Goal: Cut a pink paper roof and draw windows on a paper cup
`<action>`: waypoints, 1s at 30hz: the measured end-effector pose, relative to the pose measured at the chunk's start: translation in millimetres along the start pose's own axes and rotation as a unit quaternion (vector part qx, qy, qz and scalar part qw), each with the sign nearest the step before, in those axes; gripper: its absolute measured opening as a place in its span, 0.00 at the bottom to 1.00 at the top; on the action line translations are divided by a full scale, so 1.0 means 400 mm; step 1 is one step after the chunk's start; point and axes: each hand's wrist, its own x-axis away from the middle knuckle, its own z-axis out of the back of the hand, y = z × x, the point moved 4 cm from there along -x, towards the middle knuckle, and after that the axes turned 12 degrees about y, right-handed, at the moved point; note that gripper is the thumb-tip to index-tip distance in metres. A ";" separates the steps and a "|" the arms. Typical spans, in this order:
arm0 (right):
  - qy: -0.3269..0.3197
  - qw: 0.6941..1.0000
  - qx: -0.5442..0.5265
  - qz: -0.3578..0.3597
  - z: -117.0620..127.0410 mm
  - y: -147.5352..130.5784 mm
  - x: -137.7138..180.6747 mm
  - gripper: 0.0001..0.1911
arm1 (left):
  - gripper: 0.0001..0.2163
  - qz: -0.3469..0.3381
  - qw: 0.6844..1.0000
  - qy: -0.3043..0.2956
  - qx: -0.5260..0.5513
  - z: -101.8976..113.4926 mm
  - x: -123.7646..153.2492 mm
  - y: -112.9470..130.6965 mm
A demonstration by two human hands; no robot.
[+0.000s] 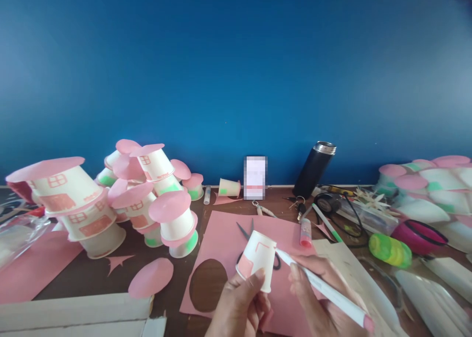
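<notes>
My left hand (241, 305) grips a white paper cup (262, 251) upside down, slightly tilted, with its wide rim toward my palm. A pink filled patch and part of a pink outline are drawn on the cup's side. Between the fingers of my right hand (313, 288) is a white marker (334, 292) with a pink end; its tip meets the cup near the upper right. Under both hands lies a pink paper sheet (217, 229) with a round hole cut out. Black-handled scissors (243, 231) rest on it, partly hidden behind the cup.
Stacked paper-cup houses (92, 224) with pink round roofs crowd the left; more cups (446, 184) pile up far right. A pink paper disc (151, 278), glue stick (306, 232), black bottle (313, 169) and yellow-green bottle (390, 251) lie around. A blue wall (221, 81) stands behind.
</notes>
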 end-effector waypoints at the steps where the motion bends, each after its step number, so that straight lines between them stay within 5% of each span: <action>1: 0.000 1.000 -0.001 0.002 -0.001 0.000 0.000 0.05 | 0.17 -0.002 1.000 0.006 -0.001 0.002 -0.001 -0.001; 30: -0.003 1.000 -0.016 0.023 -0.011 -0.001 0.008 0.05 | 0.19 -0.019 1.000 -0.002 -0.024 0.009 -0.009 -0.007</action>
